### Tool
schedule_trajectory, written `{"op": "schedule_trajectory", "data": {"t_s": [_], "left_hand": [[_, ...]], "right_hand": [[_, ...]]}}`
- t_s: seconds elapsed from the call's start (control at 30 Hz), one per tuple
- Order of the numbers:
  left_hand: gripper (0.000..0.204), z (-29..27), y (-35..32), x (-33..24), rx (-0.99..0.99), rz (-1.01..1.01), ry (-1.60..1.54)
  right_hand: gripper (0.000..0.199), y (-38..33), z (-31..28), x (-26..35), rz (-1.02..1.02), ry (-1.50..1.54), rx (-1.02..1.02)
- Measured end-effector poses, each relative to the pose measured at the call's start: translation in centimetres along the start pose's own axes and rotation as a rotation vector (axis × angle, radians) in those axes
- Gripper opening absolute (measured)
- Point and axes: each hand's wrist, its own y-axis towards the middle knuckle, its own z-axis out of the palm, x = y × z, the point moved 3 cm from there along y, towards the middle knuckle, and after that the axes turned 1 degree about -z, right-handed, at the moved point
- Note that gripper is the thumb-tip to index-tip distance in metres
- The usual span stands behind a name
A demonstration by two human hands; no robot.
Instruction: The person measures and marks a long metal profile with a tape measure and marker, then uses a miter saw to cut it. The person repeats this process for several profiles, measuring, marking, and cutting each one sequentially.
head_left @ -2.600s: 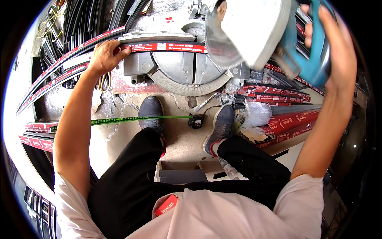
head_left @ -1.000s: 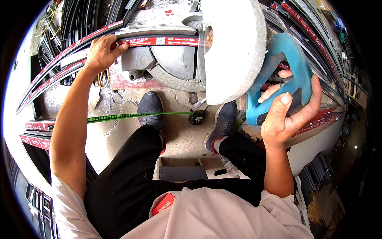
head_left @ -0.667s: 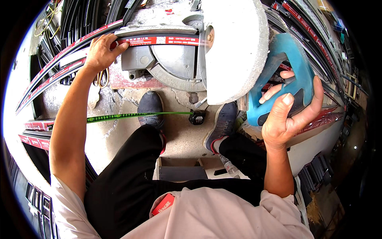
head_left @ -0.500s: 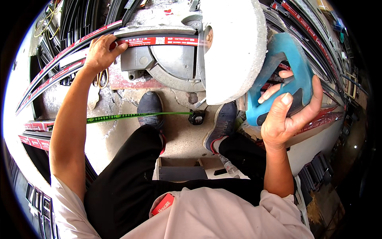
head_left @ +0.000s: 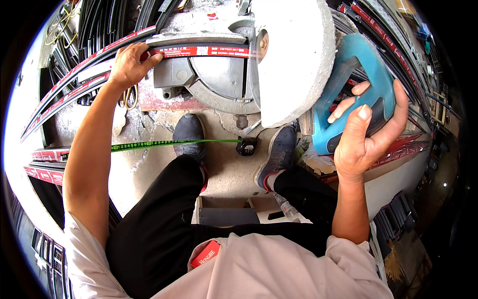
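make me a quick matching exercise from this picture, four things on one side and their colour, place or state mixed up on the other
Column one
1. left hand
2. right hand
3. tape measure
4. blade guard

Column two
A. hooked through the blue handle
B. white, with a rounded edge
C. on the red-labelled strip
D. between the two shoes, its green tape drawn out to the left

Right pairs: 1-C, 2-A, 3-D, 4-B
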Motion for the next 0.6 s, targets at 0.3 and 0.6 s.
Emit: {"op": "schedule_trajectory", "data": {"t_s": [0.3, 0.6], "left_hand": [[0.059, 0.1, 0.0, 0.0, -0.035, 0.047, 0.036], [0.055, -0.1, -0.1, -0.2, -0.035, 0.023, 0.012]], "right_hand": [[0.06, -0.4, 0.1, -0.2, 0.011, 0.025, -0.013], [0.061, -1.4, -0.1, -0.9, -0.038, -0.027, 0.04]]}}
